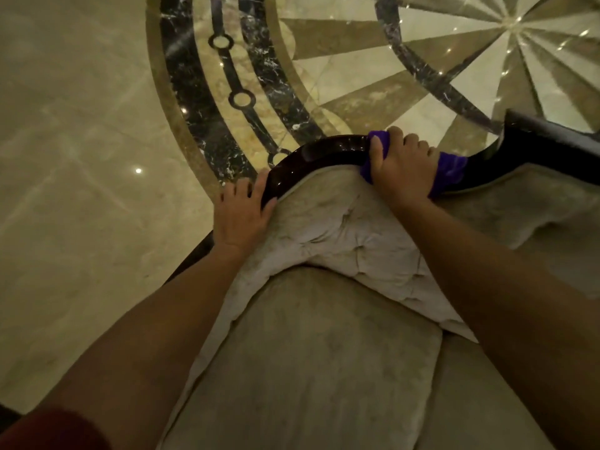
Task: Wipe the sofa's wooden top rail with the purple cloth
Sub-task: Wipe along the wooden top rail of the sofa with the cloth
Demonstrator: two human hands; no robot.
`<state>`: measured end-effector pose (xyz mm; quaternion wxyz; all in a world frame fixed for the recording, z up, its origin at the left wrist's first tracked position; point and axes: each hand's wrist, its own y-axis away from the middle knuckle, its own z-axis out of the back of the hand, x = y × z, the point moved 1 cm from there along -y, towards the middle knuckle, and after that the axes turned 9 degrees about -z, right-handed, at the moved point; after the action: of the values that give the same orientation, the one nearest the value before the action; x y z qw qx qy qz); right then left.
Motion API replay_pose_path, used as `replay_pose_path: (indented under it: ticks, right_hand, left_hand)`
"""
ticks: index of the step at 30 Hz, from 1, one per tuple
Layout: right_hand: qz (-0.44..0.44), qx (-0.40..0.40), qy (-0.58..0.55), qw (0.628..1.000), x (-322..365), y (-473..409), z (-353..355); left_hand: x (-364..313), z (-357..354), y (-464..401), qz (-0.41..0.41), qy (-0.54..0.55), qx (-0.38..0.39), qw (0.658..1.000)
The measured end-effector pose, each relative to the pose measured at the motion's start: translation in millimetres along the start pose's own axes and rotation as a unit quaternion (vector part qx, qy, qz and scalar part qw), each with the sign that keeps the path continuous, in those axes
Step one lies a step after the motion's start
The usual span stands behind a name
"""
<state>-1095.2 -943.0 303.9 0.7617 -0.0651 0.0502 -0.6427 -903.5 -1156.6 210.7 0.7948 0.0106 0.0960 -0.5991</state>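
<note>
The sofa's dark glossy wooden top rail (324, 151) curves across the middle of the view, rising to a peak at the right. My right hand (401, 165) presses the purple cloth (449, 170) onto the rail, fingers wrapped over the far edge and thumb on the near side. Cloth bunches out on both sides of that hand. My left hand (242, 211) grips the left end of the rail, thumb on the front and fingers behind it.
Below the rail lie the beige tufted backrest (344, 228) and seat cushion (311, 358). Behind the sofa spreads a polished marble floor (81, 125) with a dark circular inlay pattern (201, 102).
</note>
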Motion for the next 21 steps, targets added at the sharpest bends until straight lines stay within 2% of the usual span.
replay_pose_path:
  ticks: [5,8,11,15,17,18,20,21]
  right_hand:
    - [-0.046,-0.015,-0.022,0.999,8,-5,-11]
    - [-0.011,-0.016,-0.042,0.999,25,-3,-16]
    - [0.065,-0.016,-0.054,0.996,38,-2,-14]
    - [0.14,-0.003,-0.045,0.989,33,-2,-11]
    - [0.163,0.023,-0.008,0.986,13,-5,-2]
    - [0.177,0.043,-0.005,0.983,22,-3,-6]
    - [0.164,0.061,0.044,0.984,-8,-6,5]
    - [0.165,0.066,0.064,0.982,-15,-8,5]
  left_hand:
    - [1,-19,-7,-0.006,0.016,-0.032,0.999]
    - [-2,-13,-7,-0.007,0.026,-0.008,1.0]
    - [-4,-11,-4,-0.003,0.017,0.007,1.0]
    - [-4,0,-21,-0.037,0.066,-0.027,0.997]
    - [-47,8,-55,-0.104,0.087,-0.06,0.989]
    - [-50,11,-68,-0.105,0.082,-0.057,0.989]
    - [-86,16,-89,-0.094,0.089,-0.063,0.99]
    - [-84,15,-88,-0.079,0.076,-0.057,0.992]
